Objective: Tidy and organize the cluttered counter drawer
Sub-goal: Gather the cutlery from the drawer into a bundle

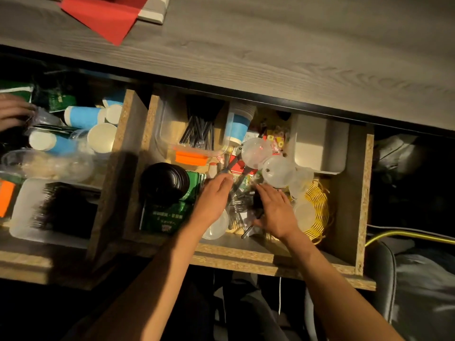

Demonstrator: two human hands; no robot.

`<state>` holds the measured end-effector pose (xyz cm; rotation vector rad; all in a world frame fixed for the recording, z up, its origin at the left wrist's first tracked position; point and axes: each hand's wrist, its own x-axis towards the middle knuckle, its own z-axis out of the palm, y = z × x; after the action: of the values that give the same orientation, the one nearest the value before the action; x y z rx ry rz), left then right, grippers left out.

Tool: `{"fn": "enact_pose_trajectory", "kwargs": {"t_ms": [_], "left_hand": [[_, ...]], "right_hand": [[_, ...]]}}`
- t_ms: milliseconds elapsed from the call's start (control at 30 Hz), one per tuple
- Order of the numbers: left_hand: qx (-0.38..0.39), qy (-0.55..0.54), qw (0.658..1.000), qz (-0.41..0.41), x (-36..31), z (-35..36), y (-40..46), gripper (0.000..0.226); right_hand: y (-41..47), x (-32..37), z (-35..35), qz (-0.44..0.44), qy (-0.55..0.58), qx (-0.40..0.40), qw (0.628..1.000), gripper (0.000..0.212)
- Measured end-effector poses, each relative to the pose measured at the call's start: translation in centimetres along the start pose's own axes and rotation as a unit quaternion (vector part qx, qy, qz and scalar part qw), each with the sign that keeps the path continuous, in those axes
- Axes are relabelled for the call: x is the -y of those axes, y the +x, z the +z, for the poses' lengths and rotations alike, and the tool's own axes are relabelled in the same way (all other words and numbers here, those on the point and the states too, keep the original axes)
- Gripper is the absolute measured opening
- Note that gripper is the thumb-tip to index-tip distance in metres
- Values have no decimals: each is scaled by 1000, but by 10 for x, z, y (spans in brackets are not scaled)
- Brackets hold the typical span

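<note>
The open wooden drawer (349,200) is full of clutter. My left hand (214,195) reaches into its middle and its curled fingers grip grey metal tongs (237,159) that slant up to the right. My right hand (277,209) lies flat, fingers straight, over a small black object (258,201) and loose cutlery (237,210). Clear plastic lids (278,171) lie just beyond my right hand. A yellow wire basket (317,210) sits to its right. Black round lids (163,183) and green packets (167,215) lie left of my left hand.
A clear tub of black straws (199,131) with an orange lid (190,157) and a white bin (320,146) sit at the back. The left drawer holds blue paper cups (82,116) and a tub of black forks (66,210). Another person's hand (12,112) reaches in there.
</note>
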<state>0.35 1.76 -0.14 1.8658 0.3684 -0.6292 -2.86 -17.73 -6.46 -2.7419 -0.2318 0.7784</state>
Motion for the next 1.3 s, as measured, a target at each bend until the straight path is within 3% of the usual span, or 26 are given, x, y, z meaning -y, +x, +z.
{"fn": "enact_pose_trajectory", "kwargs": {"t_ms": [100,167,300,400,467,533,700,767,1000,1133,1300], "left_hand": [[-6,5,1000,-8,-1,5,2,32],[-10,15,1000,-1,-3,9,3,33],[-22,-7,1000,10,-11,9,3,27],[-16,-27,999,12,-25,12,-2,22],[11,-38,999,19,-31,20,-5,26],[51,-68,996,25,-37,30,-8,44],[186,-140,969,-81,-58,51,-20,72],[229,-139,959,-97,-60,54,-24,54],[209,-150,963,-86,-58,57,-39,28],[202,-183,958,-91,-61,59,-40,19],[196,-179,961,-72,-59,45,-41,22]], "right_hand": [[5,-2,2,-4,-48,-80,996,42],[10,2,-4,-1,-38,-103,994,26],[12,9,-28,45,88,-142,985,17],[-2,15,-60,92,261,-175,945,16],[-10,19,-84,109,385,-216,891,19],[-14,21,-107,133,512,-233,816,20],[-16,27,-131,135,826,-147,526,18],[-16,28,-132,150,859,-144,468,18],[-16,27,-128,176,859,-137,460,20],[-23,41,-121,147,808,-91,564,18],[-26,29,-129,140,802,19,580,16]]}}
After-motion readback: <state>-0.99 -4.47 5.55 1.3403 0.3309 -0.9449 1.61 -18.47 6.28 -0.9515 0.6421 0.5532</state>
